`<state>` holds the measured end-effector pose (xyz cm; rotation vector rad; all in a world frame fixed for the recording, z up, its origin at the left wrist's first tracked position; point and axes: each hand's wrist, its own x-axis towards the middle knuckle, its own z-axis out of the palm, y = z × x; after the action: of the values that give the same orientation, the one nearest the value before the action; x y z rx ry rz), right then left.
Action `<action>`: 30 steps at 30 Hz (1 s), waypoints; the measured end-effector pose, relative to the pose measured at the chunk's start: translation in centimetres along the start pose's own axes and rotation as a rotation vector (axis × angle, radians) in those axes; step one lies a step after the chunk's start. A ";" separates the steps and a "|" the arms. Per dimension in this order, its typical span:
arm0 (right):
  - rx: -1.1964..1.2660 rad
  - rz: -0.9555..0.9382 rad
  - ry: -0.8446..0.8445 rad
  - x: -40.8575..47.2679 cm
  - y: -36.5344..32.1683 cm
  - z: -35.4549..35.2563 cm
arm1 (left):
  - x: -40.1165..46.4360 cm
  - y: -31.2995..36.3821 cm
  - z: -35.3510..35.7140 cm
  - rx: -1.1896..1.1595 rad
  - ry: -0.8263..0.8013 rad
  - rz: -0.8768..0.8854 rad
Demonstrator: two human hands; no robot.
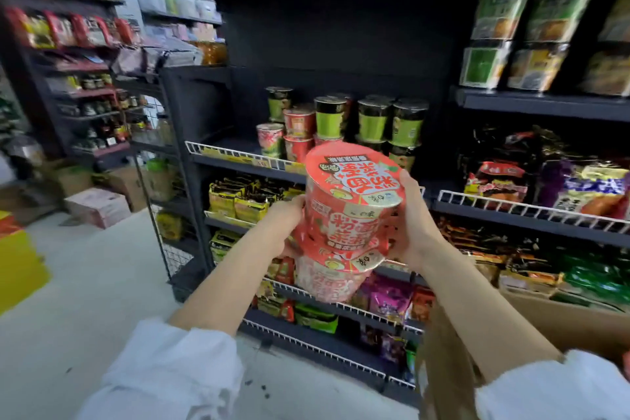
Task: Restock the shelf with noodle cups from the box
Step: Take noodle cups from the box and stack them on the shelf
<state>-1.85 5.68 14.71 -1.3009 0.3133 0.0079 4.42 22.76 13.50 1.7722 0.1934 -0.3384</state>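
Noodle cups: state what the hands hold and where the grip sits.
Both hands hold a stack of two red noodle cups. The left hand and the right hand grip opposite side walls, around where the cups meet.

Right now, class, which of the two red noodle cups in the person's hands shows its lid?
The upper red noodle cup: its printed lid faces the camera, whereas the lower red noodle cup has its lid covered by the upper one.
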 end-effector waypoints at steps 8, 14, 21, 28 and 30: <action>0.030 0.050 -0.189 10.0 1.1 13.2 | 8.2 0.4 -12.2 -0.121 0.330 0.067; 0.022 0.009 -0.336 22.0 -1.6 21.1 | 18.3 4.6 -17.4 -0.253 0.419 0.122; 0.060 0.012 -0.439 35.7 -6.9 27.9 | 28.1 12.3 -21.1 -0.378 0.299 0.243; 0.026 -0.036 -0.378 46.9 -9.8 33.8 | 39.7 17.2 -25.0 -0.402 0.221 0.298; 0.006 -0.066 -0.326 49.7 -10.5 35.3 | 43.5 18.4 -26.3 -0.394 0.193 0.305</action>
<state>55.54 27.80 21.26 -1.2796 -0.0083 0.1610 54.39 41.94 21.39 1.4143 0.1139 0.0894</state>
